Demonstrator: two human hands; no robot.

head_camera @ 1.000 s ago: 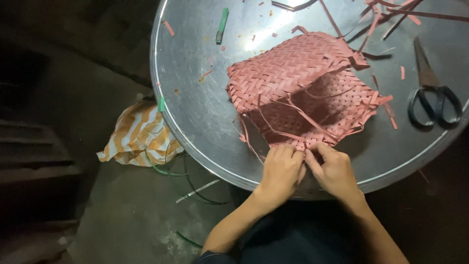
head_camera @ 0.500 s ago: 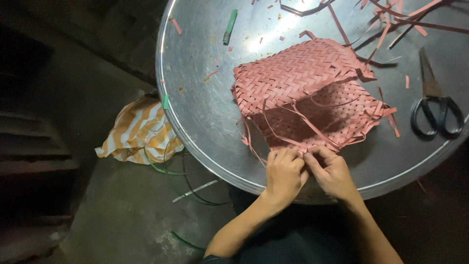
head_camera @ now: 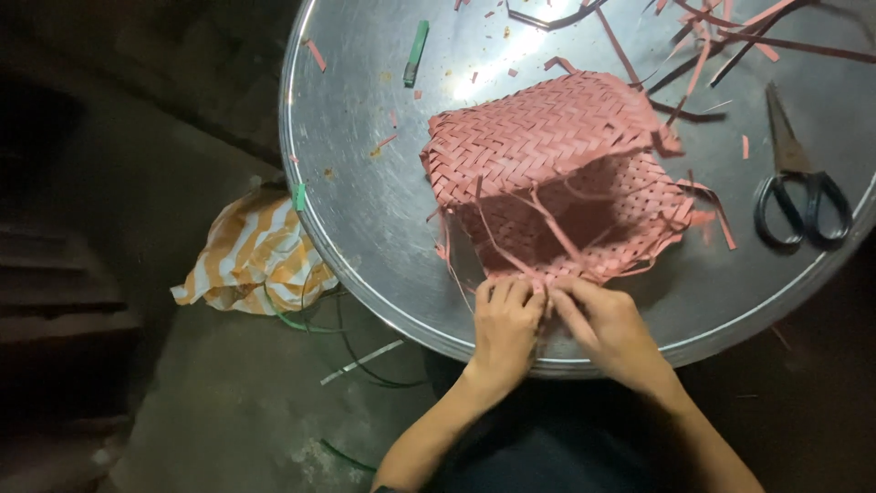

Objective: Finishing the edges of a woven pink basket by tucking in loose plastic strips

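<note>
Two hands, one woven piece, one pair of scissors, one green stick, one striped cloth. Nearest: left hand (head_camera: 505,321) and right hand (head_camera: 610,330) sit side by side at the near rim of the round metal desk (head_camera: 365,210), knuckles almost touching. Both grips closed, fingertips pinched on the near edge of the pink woven basket (head_camera: 557,173), on the loose strip ends there; exactly how many strips each grip pinches, cannot tell. Left hand fingers (head_camera: 500,290) curl down over the weave edge; right hand fingers (head_camera: 568,294) press in from the right side. The basket lies on the desk just beyond the hands, mouth toward the person, herringbone top flap folded over an open, looser weave below, several loose pink strips (head_camera: 511,246) trailing out of the near side. On the floor left of the desk: one orange-and-white striped cloth (head_camera: 251,260), bunched, partly under the desk rim, with thin green cords (head_camera: 342,351) just beside it. On the desk right side, well apart from the hands: one pair of black-handled scissors (head_camera: 798,183), blades closed, pointing away. Far left of the desk: one green stick (head_camera: 416,50). Far right: a tangle of long pink and dark strips (head_camera: 730,36), count unclear. Small pink scraps (head_camera: 316,55) scattered over the desk.
</note>
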